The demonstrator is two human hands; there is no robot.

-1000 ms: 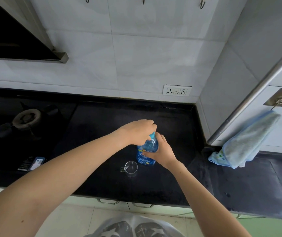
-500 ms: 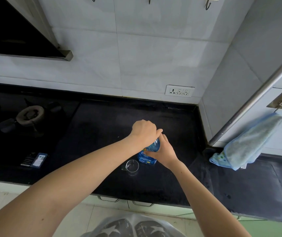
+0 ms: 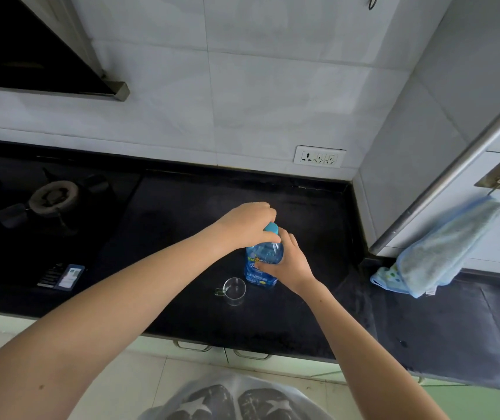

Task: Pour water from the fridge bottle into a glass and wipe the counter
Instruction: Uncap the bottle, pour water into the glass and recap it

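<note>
Head view: both hands on blue-labelled bottle (image 3: 261,265), label writing unreadable.

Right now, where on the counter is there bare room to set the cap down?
Bare counter lies between the stove burner and the bottle, and behind the bottle toward the wall socket. It is crowded around the glass, where both hands work.

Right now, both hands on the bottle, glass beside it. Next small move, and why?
Probably finish twisting the cap off. The left hand grips the cap, which looks to be on the bottle, while the right hand holds the body upright on the counter. The glass stands empty just in front, so pouring should wait until the cap is off.
</note>
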